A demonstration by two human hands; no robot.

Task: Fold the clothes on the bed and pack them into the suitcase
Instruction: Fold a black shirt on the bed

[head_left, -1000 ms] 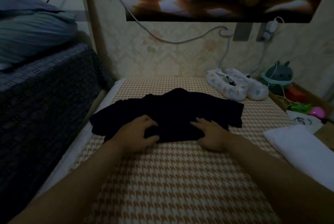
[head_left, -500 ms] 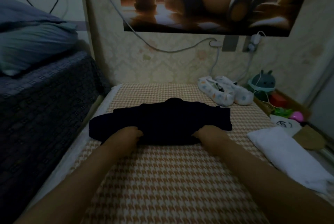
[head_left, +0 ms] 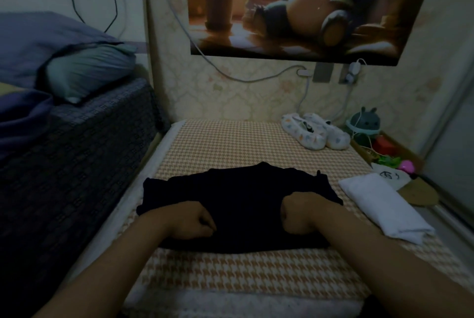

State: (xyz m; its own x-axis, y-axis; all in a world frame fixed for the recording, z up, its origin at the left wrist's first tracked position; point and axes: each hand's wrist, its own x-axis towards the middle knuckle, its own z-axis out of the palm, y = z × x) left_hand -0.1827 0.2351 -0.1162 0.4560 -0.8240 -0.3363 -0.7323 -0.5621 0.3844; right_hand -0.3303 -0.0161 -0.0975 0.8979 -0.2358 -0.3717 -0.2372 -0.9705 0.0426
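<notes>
A black garment (head_left: 243, 197) lies partly folded across the houndstooth bed cover (head_left: 230, 274). My left hand (head_left: 191, 221) is closed on its near left part, fingers curled into the cloth. My right hand (head_left: 298, 215) grips the near right part in a fist. A folded white garment (head_left: 382, 207) lies on the bed to the right. No suitcase is in view.
A pair of white patterned slippers (head_left: 314, 133) sits at the far right of the bed. A higher dark bed with pillows (head_left: 84, 71) stands on the left. A box of toys (head_left: 384, 146) and a round tan object (head_left: 418, 193) are at the right edge.
Both hands have gone from lying on the black garment to gripping its near edge, and the garment has been drawn closer to me. The view has tilted upward.
</notes>
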